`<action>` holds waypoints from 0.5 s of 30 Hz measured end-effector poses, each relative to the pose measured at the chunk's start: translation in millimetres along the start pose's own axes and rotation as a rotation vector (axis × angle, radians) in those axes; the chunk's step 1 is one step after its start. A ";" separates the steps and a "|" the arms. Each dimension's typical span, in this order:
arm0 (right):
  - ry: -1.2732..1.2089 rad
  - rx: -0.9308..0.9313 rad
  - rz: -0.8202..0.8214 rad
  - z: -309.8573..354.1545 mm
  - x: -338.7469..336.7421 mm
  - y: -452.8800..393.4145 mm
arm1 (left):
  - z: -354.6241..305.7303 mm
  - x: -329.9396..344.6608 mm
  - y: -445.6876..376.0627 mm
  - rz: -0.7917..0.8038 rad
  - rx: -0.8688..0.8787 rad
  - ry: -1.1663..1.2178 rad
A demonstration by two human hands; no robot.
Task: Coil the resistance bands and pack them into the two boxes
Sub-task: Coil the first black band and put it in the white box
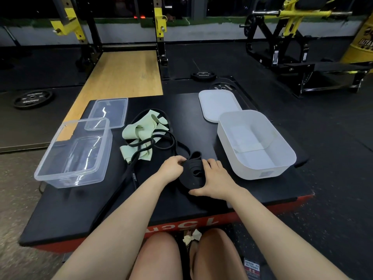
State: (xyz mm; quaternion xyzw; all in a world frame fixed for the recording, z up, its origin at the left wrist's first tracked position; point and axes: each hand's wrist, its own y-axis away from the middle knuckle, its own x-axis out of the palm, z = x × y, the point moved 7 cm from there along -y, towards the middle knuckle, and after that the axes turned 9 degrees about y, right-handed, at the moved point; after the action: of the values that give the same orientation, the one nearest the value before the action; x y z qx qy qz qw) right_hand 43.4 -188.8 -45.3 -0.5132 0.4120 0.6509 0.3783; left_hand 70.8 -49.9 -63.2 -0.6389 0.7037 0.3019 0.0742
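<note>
A wide black resistance band (193, 170) lies partly coiled on the black platform (252, 190) in front of me. My left hand (174, 167) pinches its left side with curled fingers. My right hand (214, 179) grips the coil from the right, thumb under its near edge. A pale green band (141, 132) lies crumpled behind, tangled with a thin black band (165, 140). Another black band (132, 174) runs off the near left. A clear box (74, 154) stands empty at the left, a white box (260, 146) empty at the right.
A clear lid (109, 113) lies behind the clear box, a white lid (219, 105) behind the white box. Weight plates (32, 98) lie on the floor, with a yellow rack (159, 23) and gym machines behind. My knees are below the platform's red edge (181, 229).
</note>
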 end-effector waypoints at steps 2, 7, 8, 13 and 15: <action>0.005 -0.044 0.032 -1.1 -2.2 0.0 | -1.5 -1.6 0.2 -0.003 -0.027 -0.006; 0.026 -0.127 0.078 -5.1 -4.4 -1.8 | -9.7 1.1 0.3 0.038 -0.028 -0.100; 0.030 -0.134 0.080 -5.5 -4.2 -1.9 | -9.2 1.6 -0.2 0.050 -0.024 -0.104; 0.040 -0.152 0.103 -6.9 -2.6 -2.7 | -8.8 4.0 3.3 0.125 0.002 -0.130; 0.032 -0.166 0.146 -10.1 -2.8 -3.0 | -10.0 6.4 3.2 0.145 0.026 -0.157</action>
State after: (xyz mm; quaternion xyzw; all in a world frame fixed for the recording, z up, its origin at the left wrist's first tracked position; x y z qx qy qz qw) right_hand 50.3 -197.3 -44.4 -0.5218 0.3988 0.7004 0.2794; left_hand 69.5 -60.6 -57.2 -0.5599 0.7439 0.3462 0.1152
